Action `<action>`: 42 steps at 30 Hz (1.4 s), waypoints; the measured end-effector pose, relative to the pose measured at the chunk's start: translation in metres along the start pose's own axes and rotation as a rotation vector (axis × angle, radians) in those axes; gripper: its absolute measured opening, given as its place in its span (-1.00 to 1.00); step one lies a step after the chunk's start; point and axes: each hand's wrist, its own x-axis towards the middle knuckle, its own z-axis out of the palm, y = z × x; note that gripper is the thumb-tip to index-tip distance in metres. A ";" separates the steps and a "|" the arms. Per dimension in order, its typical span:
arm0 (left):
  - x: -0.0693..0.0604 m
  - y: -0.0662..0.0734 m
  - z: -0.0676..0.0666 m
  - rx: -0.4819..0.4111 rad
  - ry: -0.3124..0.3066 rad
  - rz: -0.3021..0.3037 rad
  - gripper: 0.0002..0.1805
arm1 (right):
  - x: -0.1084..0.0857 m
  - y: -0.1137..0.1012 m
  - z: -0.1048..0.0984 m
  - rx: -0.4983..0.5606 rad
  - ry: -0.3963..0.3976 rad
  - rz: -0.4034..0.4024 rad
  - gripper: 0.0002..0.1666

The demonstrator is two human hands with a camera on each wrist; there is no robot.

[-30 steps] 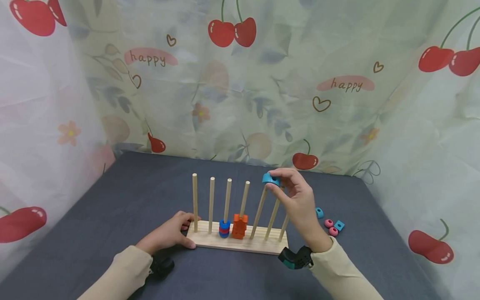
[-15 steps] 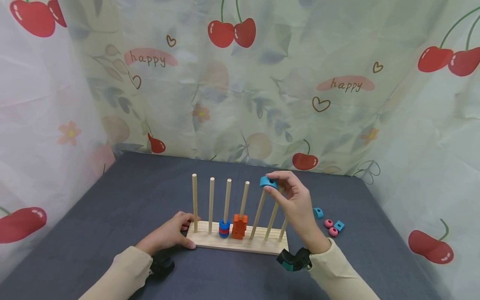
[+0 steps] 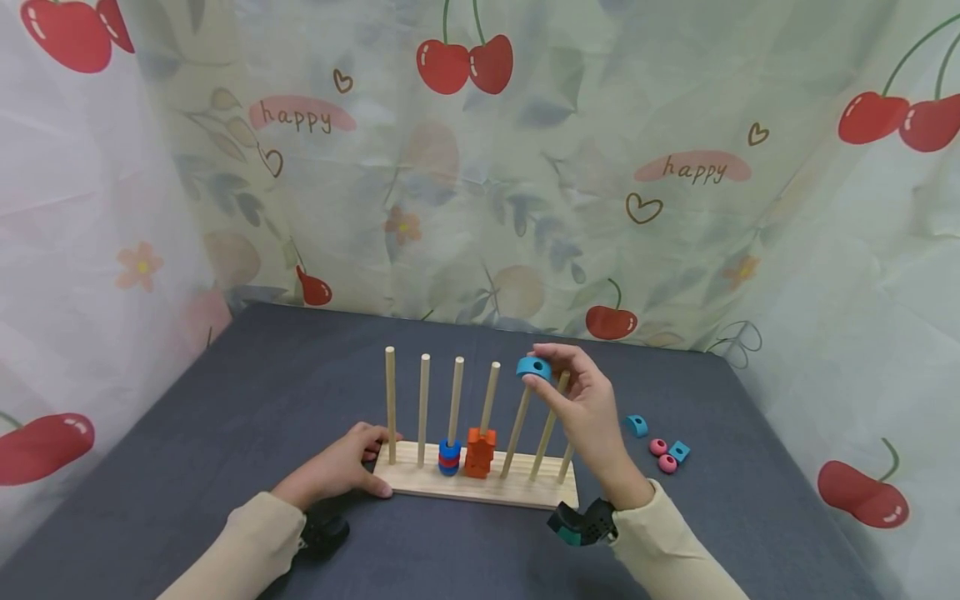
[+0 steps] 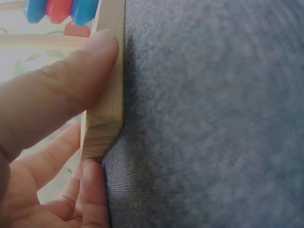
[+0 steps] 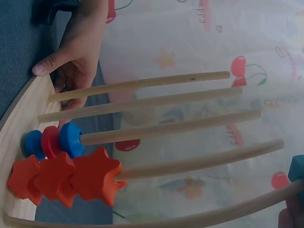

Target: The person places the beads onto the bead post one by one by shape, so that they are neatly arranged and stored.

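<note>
A wooden base (image 3: 480,489) carries seven upright pegs. Blue and red beads (image 3: 449,458) are stacked on the third peg from the left, orange star pieces (image 3: 480,452) on the fourth. My left hand (image 3: 339,467) grips the base's left end, thumb along the front edge, as the left wrist view also shows. Between thumb and fingertips my right hand (image 3: 588,408) pinches a blue arched block (image 3: 534,367) at the top of the fifth peg. Whether the peg has entered its hole cannot be told. In the right wrist view the blue block (image 5: 297,168) is partly cut off at the edge.
To the right of the base lie a blue arched block (image 3: 637,426), a blue square block (image 3: 678,452) and two pink beads (image 3: 658,447) on the dark cloth (image 3: 465,558). A patterned curtain (image 3: 480,183) hangs behind and at the sides.
My right hand has moved slightly left and a little down with the blue arched block, which comes over the fifth peg's top. My left hand stays in place.
</note>
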 end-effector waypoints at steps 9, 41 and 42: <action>-0.003 0.001 -0.002 0.004 -0.012 0.021 -0.18 | -0.005 0.007 0.005 0.015 0.003 0.091 -0.55; -0.003 0.000 -0.001 0.002 -0.008 0.012 -0.19 | -0.070 0.077 0.029 -0.025 -0.052 0.459 -0.62; -0.003 0.000 -0.001 0.002 -0.008 0.012 -0.19 | -0.071 0.079 0.029 -0.026 -0.057 0.468 -0.61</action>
